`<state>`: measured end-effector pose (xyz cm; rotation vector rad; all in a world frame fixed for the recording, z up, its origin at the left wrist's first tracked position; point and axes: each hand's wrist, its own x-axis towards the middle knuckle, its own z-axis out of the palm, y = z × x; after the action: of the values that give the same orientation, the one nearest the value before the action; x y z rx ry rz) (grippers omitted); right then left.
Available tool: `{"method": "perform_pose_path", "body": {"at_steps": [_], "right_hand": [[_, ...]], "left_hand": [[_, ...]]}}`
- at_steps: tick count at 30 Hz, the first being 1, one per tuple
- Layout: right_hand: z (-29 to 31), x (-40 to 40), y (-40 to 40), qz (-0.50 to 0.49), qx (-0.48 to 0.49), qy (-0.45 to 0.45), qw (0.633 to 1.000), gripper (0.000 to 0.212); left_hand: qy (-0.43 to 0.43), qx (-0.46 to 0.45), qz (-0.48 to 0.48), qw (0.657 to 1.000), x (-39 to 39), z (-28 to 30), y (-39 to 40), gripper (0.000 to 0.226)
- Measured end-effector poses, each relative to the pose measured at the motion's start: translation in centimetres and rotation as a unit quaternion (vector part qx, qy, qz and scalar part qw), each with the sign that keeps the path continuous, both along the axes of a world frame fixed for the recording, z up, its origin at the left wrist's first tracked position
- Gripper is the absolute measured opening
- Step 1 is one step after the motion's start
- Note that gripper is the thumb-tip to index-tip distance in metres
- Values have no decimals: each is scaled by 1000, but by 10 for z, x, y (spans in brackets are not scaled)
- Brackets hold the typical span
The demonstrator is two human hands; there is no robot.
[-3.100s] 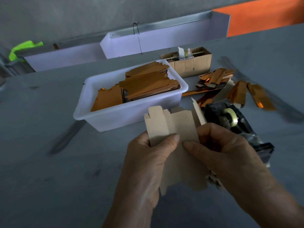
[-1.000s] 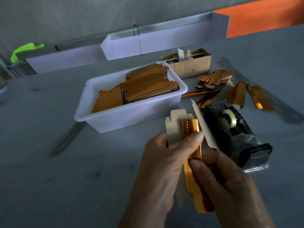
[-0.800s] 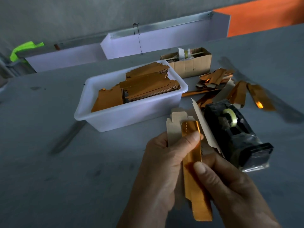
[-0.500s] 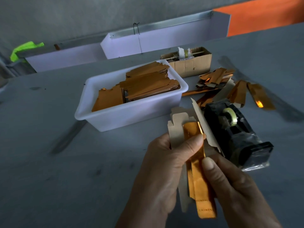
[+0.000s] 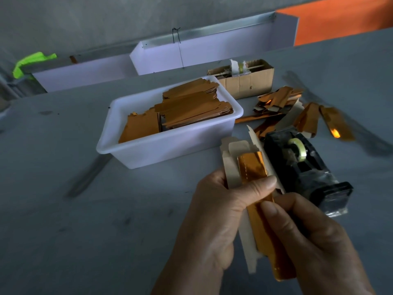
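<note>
Item under handling: one folded carton blank [image 5: 253, 169], plain brown card on one face and gold foil on the other. It is held above the desk [image 5: 85, 231] at the 5 o'clock part of the view. Its long axis runs from 11 o'clock at the top end to 5 o'clock at the bottom end, with the gold panel facing the camera.

Left hand [image 5: 214, 211]: grips the blank near its upper half. The thumb is laid across the gold panel, and the fingers [image 5: 212, 179] are curled round the card's left edge.

Right hand [image 5: 314, 239]: grips the lower half. The thumb is pressed on the gold panel just below the left thumb, and the remaining fingers are wrapped behind the card.

Surroundings, taken from the blank:
- At 3 o'clock, just beside it, a black tape dispenser [image 5: 306, 171] rests on the desk, carrying a pale tape roll [image 5: 297, 149].
- At 10 o'clock, a white tub [image 5: 170, 145] holds stacked flat gold blanks [image 5: 191, 109].
- At 12 o'clock, beyond the tub, stands an open cardboard box [image 5: 246, 86]; its contents cannot be made out.
- At 1 o'clock, loose gold pieces [image 5: 276, 99] lie scattered on the desk.
</note>
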<state>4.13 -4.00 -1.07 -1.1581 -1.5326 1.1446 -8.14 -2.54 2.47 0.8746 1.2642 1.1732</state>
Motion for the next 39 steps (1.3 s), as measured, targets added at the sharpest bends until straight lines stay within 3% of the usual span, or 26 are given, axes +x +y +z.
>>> {"method": "perform_pose_path", "body": {"at_steps": [1, 4, 9, 13, 18, 23, 29, 33, 39], "right_hand": [[3, 0, 0, -15, 3, 31, 999, 13], [0, -6, -4, -31, 20, 43, 998, 33], [0, -11, -6, -64, 0, 46, 997, 20], [7, -7, -2, -15, -34, 49, 998, 38], [13, -11, 4, -10, -114, 134, 984, 20], [14, -15, 0, -26, -110, 161, 980, 22], [14, -11, 10, -67, -96, 113, 987, 34], [11, -16, 11, -96, -78, 120, 985, 32], [15, -12, 17, -40, -153, 183, 970, 25]], "left_hand": [[-2, 1, 1, 1000, 1, 0, 0, 24], [-16, -7, 18, 1000, 2, 0, 0, 21], [-25, 0, 65, 998, 3, -1, 4, 23], [-44, -16, 50, 998, 1, -5, 3, 29], [-35, -18, -9, 999, 2, -6, 1, 30], [-46, -20, 10, 999, 5, -8, 3, 32], [-2, 37, 7, 999, 1, -12, -6, 23], [3, 58, 62, 996, 7, -18, -15, 19], [148, 107, 76, 980, -1, -15, -14, 12]]}}
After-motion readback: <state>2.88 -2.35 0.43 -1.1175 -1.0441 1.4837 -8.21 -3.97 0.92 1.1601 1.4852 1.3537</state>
